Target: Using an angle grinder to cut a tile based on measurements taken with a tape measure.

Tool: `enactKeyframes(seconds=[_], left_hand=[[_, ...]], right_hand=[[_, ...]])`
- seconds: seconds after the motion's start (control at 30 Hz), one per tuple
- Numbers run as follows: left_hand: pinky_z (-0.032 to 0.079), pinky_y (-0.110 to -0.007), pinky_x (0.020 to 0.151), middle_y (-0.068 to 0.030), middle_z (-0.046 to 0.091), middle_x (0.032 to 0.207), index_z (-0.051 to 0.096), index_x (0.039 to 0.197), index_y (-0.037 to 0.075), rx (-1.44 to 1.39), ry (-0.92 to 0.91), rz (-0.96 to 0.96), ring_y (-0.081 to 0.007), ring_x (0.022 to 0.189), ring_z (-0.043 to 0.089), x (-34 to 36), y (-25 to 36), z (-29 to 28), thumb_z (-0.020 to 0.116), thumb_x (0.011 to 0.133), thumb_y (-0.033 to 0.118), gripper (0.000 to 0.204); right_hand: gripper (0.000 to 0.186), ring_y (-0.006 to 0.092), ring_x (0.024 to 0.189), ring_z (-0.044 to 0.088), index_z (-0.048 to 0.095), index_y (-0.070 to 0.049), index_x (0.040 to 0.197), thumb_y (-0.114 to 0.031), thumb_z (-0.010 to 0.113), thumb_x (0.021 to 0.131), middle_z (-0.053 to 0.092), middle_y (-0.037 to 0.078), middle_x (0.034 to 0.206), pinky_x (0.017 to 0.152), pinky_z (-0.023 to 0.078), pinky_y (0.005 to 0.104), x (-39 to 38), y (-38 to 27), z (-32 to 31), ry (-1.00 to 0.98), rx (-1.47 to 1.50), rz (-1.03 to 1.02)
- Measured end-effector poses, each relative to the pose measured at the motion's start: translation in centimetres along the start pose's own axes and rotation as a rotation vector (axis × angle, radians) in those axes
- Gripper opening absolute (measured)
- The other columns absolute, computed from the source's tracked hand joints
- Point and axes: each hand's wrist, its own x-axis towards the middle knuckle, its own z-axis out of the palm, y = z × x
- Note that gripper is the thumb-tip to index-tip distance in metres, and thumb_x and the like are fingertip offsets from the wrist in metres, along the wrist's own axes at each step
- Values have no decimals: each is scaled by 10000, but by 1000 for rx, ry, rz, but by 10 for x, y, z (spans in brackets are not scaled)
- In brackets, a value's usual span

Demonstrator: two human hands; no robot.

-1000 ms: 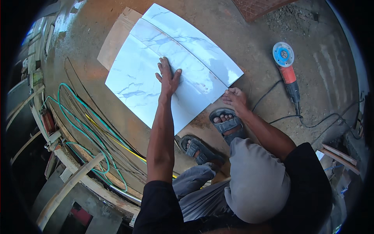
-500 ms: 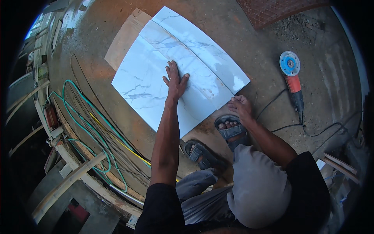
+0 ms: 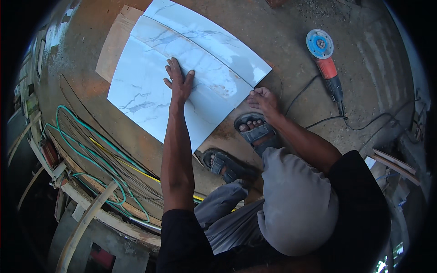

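I watch the white marbled tile (image 3: 136, 75) lie on the ground in front of the feet, partly over a piece of cardboard (image 3: 114, 52); a dark seam crosses it; the left hand (image 3: 180, 86) lies palm down on it, fingers spread wide; the right hand (image 3: 264, 102) is at the corner where the seam ends, fingers drawn narrow; I cannot tell whether they grip; I judge this as a steadying step; the next move calls for keeping that left palm firm and the right fingertips careful at the edge; the angle grinder (image 3: 326, 68) rests apart, to the right.
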Motion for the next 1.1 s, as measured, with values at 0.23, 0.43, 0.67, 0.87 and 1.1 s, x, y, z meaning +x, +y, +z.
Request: enactKeyframes(seconds=[0.23,0.43,0.67,0.87,1.1], left_hand=[[-103,-615,1095,-205,-4,1597,27,1528,48,7,11,21,-382,1469,-64,0,1,-1,539,916,479,907],[-114,-605,1097,-223,20,1591,53,1525,30,-12,31,17,-384,1470,-43,0,3,1,564,916,423,887],[-114,-609,1093,-221,13,1591,53,1527,39,-8,17,2,-385,1470,-49,1,2,0,574,911,416,890],[-95,-621,1094,-205,-8,1597,22,1528,46,18,-5,-20,-391,1468,-57,1,4,-1,535,920,438,887],[-125,-609,1090,-205,10,1597,56,1530,52,-20,29,-20,-376,1472,-56,0,7,-2,580,907,339,863]], right_hand=[[270,205,872,655,535,17,1076,-204,606,938,631,108,976,788,542,336,-2,-3,1,-24,-3,-10],[250,191,861,650,546,8,1058,-207,602,943,634,101,957,771,534,324,-2,-4,3,-11,-13,-6],[226,185,846,655,550,-13,1027,-212,610,939,638,94,942,757,535,322,-1,-4,2,-5,-30,-6],[234,187,843,660,548,-13,1028,-216,613,931,646,102,936,749,540,320,3,0,1,2,-24,0],[279,189,838,648,514,-35,1036,-255,644,923,637,104,930,759,548,333,5,3,0,4,-32,7]])
